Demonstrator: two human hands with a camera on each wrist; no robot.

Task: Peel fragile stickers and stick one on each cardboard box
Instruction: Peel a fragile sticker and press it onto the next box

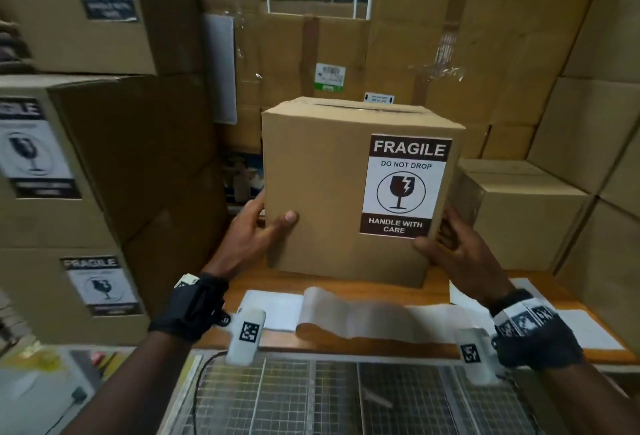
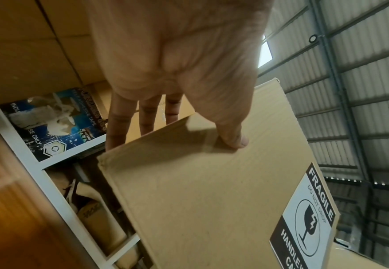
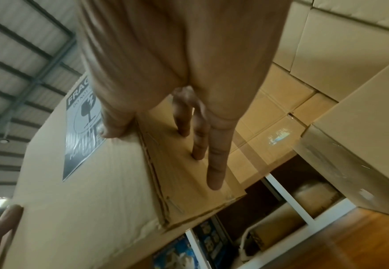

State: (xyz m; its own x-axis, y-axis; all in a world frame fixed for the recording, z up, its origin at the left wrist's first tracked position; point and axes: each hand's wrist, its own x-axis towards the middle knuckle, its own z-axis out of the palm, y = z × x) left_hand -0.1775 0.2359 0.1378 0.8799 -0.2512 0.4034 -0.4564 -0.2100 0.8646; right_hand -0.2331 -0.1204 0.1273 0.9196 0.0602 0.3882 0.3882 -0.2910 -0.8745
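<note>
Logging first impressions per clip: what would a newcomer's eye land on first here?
The fragile sticker on the front of the box at centre. Next, the left hand and right hand holding the box by its lower side edges, thumbs on the front. Then the stickered boxes stacked at left.

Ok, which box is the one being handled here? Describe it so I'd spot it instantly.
Find the wooden table amid the stacked cartons. The cardboard box stands on it, left hand and right hand gripping its sides. Unlike its neighbours, its sharp fragile sticker faces the camera.
</note>
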